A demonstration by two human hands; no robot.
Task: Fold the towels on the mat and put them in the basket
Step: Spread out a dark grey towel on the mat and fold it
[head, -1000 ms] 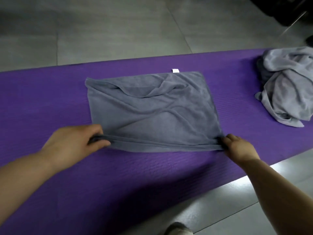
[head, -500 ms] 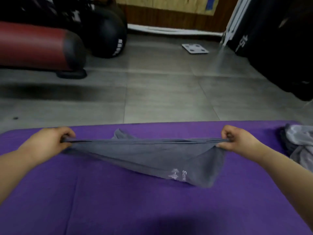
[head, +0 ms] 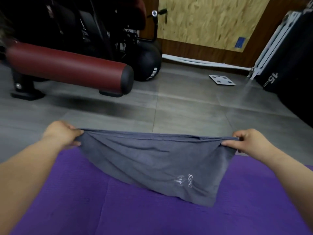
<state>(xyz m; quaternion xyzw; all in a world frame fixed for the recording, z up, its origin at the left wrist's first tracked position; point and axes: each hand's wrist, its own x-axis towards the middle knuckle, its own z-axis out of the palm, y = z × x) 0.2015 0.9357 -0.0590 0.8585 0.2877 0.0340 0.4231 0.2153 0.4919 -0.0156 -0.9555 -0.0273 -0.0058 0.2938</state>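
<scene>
Both hands, left hand [head: 61, 134] and right hand [head: 248, 141], pinch grey towel [head: 157, 160] above purple mat [head: 118, 209]; red bolster [head: 67, 68], scale [head: 221, 80] beyond.

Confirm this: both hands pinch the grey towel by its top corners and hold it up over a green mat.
The mat is purple, not green, as the head view shows. Otherwise right: the left hand and right hand pinch the grey towel by its top corners and hold it up over the mat.
</scene>
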